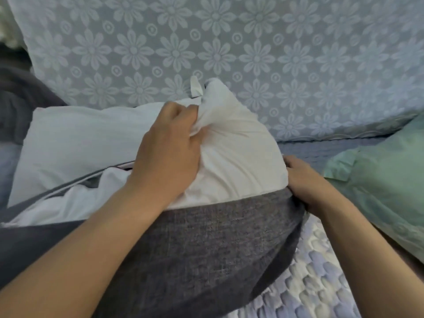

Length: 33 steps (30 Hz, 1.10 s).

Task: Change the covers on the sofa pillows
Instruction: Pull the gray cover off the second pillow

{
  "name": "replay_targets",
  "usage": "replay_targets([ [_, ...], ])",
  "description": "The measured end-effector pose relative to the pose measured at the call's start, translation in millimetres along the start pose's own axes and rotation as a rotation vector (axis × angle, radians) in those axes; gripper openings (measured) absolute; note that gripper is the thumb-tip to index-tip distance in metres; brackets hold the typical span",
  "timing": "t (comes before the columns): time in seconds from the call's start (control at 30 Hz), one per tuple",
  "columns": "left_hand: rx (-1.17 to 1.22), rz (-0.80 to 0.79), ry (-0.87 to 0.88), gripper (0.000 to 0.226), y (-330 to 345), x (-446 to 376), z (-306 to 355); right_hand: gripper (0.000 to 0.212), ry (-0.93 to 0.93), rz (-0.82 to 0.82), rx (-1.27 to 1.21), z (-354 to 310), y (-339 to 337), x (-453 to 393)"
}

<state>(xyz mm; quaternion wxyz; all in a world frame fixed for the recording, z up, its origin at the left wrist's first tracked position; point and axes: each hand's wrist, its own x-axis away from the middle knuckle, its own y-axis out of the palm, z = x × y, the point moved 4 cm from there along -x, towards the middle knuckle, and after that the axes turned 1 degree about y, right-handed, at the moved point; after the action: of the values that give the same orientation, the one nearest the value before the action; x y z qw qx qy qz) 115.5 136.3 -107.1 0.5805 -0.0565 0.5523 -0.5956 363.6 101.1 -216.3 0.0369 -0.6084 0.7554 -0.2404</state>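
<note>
While no print or brand shows anywhere, the biggest thing is the sofa back, draped in pale blue-grey cloth w/ a woven daisy pattern. Below it the seat wears a quilted blue-white throw.

Covers, 2 seen: 1 grey cover front & centre on the seat, and 1 mint-green cover lying at the right edge, partly out of view; can't tell if anything is in it. More dark grey cloth is bunched at far left, can't tell what it is.

The grey cover acts as the container: its mouth is open, zip edge running off to the left, and a white pillow sits half in it, top half sticking out toward the sofa back. A 2nd white pillow lies bare just behind-left, touching the 1st. So 2 white pillows.

Hands, 2: left hand is clenched on a bunch of the 1st pillow's fabric near its top corner. Right hand pinches the grey cover's rim at the right side, fingers curled under the edge.

Smallest: 1 white tag stands up at the pillow's top corner; blank as far as can be read.
</note>
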Motion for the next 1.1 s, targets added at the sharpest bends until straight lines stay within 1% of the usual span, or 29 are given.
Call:
replay_targets([
  [0.07, 0.076, -0.058, -0.064, 0.010, 17.0, -16.0, -22.4, 0.026, 0.029, -0.045, 0.193, -6.2, 7.0, -29.7],
  [0.1, 0.105, -0.089, -0.090, 0.008, 21.2, -23.1, -29.8, 0.035, 0.056, -0.068, 0.284, -9.1, 7.9, -40.1],
  [0.17, 0.149, -0.170, -0.140, 0.008, 26.2, -22.2, -36.6, 0.063, 0.099, -0.136, 0.520, -1.2, 6.8, -55.4],
  [0.2, 0.170, -0.196, -0.158, 0.007, 21.8, -25.1, -37.4, 0.071, 0.135, -0.192, 0.614, -0.7, 4.0, -60.6],
  [0.23, 0.162, -0.232, -0.152, 0.003, 15.0, -22.0, -31.1, 0.068, 0.196, -0.247, 0.680, 2.9, 2.3, -54.7],
  [0.27, 0.115, -0.262, -0.107, 0.013, 9.7, -17.9, -20.0, 0.061, 0.220, -0.287, 0.723, 7.4, 3.4, -46.5],
  [0.3, 0.104, -0.327, -0.069, 0.025, -3.2, -20.8, -3.3, 0.055, 0.251, -0.322, 0.740, -3.9, -2.4, -28.0],
  [0.33, 0.107, -0.367, -0.041, 0.032, -12.1, -17.5, 16.7, 0.048, 0.278, -0.318, 0.761, -1.2, -2.6, -14.5],
  [0.37, 0.143, -0.395, -0.057, 0.034, -28.6, -15.8, 40.3, 0.037, 0.319, -0.273, 0.779, -9.3, -8.7, 9.6],
  [0.4, 0.206, -0.430, -0.117, 0.034, -48.3, -21.9, 61.3, 0.027, 0.347, -0.207, 0.784, -23.8, -19.2, 29.0],
  [0.43, 0.275, -0.431, -0.196, 0.033, -71.0, -27.1, 77.7, 0.024, 0.383, -0.136, 0.740, -41.6, -31.7, 52.5],
  [0.5, 0.357, -0.424, -0.382, 0.030, -113.0, -27.5, 94.2, 0.035, 0.383, 0.016, 0.643, -79.5, -46.8, 94.5],
  [0.53, 0.374, -0.388, -0.442, 0.031, -138.0, -33.6, 94.6, 0.041, 0.360, 0.073, 0.631, -103.4, -57.0, 112.0],
  [0.6, 0.373, -0.318, -0.465, 0.032, -179.0, -44.8, 92.1, 0.044, 0.308, 0.168, 0.713, -146.3, -74.9, 134.0],
  [0.67, 0.387, -0.285, -0.417, 0.027, -211.0, -55.3, 100.0, 0.040, 0.304, 0.250, 0.788, -169.3, -93.1, 141.8],
  [0.7, 0.408, -0.268, -0.401, 0.027, -222.0, -60.3, 103.6, 0.038, 0.326, 0.289, 0.748, -175.8, -102.3, 141.0],
  [0.77, 0.413, -0.197, -0.433, 0.028, -237.9, -73.0, 105.4, 0.037, 0.421, 0.294, 0.664, -168.9, -120.3, 138.1],
  [0.8, 0.413, -0.135, -0.475, 0.025, -243.4, -81.0, 102.5, 0.036, 0.482, 0.277, 0.638, -161.5, -131.3, 136.0],
  [0.83, 0.423, -0.076, -0.541, 0.018, -247.3, -87.7, 98.7, 0.035, 0.540, 0.265, 0.548, -154.1, -141.8, 133.8],
  [0.87, 0.439, -0.029, -0.622, 0.015, -252.2, -94.4, 93.3, 0.034, 0.592, 0.214, 0.474, -147.8, -149.0, 132.8],
  [0.9, 0.465, 0.023, -0.702, 0.016, -257.6, -101.4, 88.2, 0.029, 0.618, 0.198, 0.362, -149.1, -156.5, 129.9],
  [0.93, 0.486, 0.045, -0.756, 0.017, -261.4, -105.9, 80.8, 0.020, 0.616, 0.215, 0.210, -149.7, -158.9, 128.9],
  [0.97, 0.491, 0.059, -0.793, 0.018, -263.5, -106.3, 71.6, 0.016, 0.596, 0.268, 0.033, -155.4, -161.0, 122.7],
  [1.0, 0.479, 0.032, -0.842, 0.020, -260.5, -98.2, 58.4, 0.016, 0.567, 0.296, -0.093, -164.0, -160.0, 117.6],
  [1.03, 0.462, -0.022, -0.920, 0.023, -254.2, -82.5, 41.2, 0.018, 0.507, 0.281, -0.148, -175.9, -154.9, 110.6],
  [1.07, 0.444, -0.104, -1.034, 0.025, -247.4, -60.6, 24.1, 0.019, 0.447, 0.253, -0.199, -190.9, -147.4, 106.5],
  [1.1, 0.425, -0.209, -1.159, 0.028, -241.6, -34.3, 9.4, 0.023, 0.377, 0.223, -0.178, -208.2, -140.4, 104.8],
])
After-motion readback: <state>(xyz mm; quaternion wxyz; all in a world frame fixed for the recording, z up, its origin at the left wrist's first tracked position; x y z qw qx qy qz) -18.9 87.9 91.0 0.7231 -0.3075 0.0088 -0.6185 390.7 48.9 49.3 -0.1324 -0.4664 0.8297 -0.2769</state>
